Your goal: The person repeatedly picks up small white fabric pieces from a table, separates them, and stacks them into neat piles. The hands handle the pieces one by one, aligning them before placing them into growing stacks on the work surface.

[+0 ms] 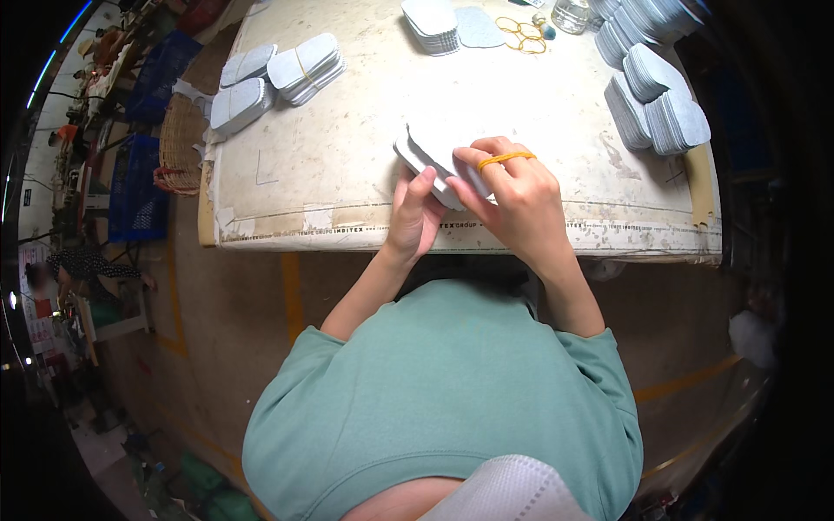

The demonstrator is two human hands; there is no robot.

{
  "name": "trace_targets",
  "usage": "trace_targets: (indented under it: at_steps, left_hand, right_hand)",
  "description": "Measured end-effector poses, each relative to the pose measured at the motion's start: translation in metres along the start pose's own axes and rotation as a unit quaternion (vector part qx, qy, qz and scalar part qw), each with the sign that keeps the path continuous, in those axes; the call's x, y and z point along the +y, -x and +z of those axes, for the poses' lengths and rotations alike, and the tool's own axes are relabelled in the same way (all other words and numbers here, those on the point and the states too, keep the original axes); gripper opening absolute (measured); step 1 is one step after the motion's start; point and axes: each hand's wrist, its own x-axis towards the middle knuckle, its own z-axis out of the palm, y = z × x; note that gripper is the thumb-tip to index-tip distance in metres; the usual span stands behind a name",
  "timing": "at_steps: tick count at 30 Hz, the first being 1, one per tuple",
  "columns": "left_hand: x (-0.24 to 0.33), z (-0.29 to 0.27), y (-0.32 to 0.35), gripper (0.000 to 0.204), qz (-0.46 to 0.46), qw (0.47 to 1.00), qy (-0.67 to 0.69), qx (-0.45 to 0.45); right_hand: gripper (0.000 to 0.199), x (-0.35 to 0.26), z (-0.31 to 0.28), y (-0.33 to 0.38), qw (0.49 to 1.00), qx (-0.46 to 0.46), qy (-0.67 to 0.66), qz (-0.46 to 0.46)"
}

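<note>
A stack of pale grey, rounded flat pads is held up over the near part of the table, tilted and fanned partly apart. My left hand is closed around its lower left side, thumb against the near edge. At the other side, my right hand pinches some of the pads between thumb and fingers. A yellow rubber band is looped around the fingers of the right hand. Bright light washes out the pads' far side, and the right fingertips are partly hidden.
Bundled pads lie at the far left of the worktable. More pad stacks stand along the right side, another stack at the back. Loose rubber bands lie near a glass jar. A wicker basket adjoins the left edge.
</note>
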Motion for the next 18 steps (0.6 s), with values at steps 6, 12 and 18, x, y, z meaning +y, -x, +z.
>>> trace_targets:
  at_steps: [6, 12, 18]
  left_hand:
    - [-0.002, 0.0, -0.001, 0.057, -0.002, 0.998, -0.052, 0.029]
    - [0.0, 0.002, 0.001, 0.06, -0.027, 0.997, -0.024, 0.065]
    - [0.0, -0.002, 0.001, 0.064, -0.043, 0.997, -0.012, 0.066]
  right_hand:
    - [0.022, 0.005, -0.013, -0.004, 0.992, 0.004, -0.121, 0.044]
    - [0.022, 0.028, -0.025, -0.004, 0.823, 0.13, -0.482, 0.272]
    - [0.026, 0.026, 0.006, 0.006, 0.837, 0.069, -0.439, 0.32]
